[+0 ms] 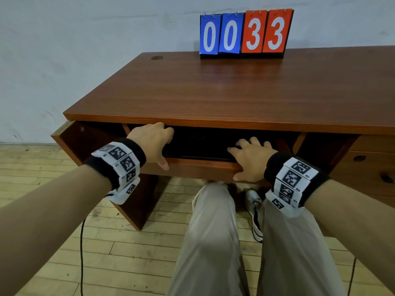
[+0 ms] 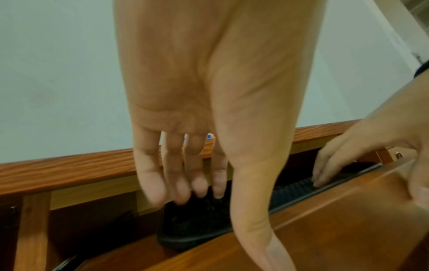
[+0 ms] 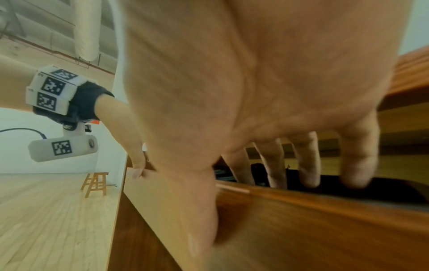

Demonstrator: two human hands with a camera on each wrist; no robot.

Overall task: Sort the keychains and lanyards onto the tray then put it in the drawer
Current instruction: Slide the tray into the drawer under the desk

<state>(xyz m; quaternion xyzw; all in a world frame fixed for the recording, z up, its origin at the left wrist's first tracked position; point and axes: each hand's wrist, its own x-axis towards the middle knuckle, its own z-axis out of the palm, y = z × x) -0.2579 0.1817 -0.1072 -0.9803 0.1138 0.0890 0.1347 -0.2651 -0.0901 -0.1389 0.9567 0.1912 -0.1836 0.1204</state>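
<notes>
Partly open drawer (image 1: 198, 167) at mid-frame of the head view, just under the tabletop (image 1: 224, 90) edge, with the black tray (image 1: 198, 146) lying dark inside it. Left hand (image 1: 152, 142) at the drawer's left end: thumb down over the front panel, fingers reaching over the panel and into the opening, above the tray's left end. In the left-wrist view, fingers (image 2: 197, 176) fairly straight and spread, tips just above or touching the tray (image 2: 199, 225); cannot tell which. Right hand (image 1: 252, 159) at the right end: thumb on the front panel, fingers over its top edge, tips near the tray's near rim. In the right-wrist view, fingers (image 3: 306, 165) loosely extended over the dark opening. Neither grip closed around anything. Tray contents too dark to make out. Flip scoreboard (image 1: 245, 32) at upper centre, reading 0033.
</notes>
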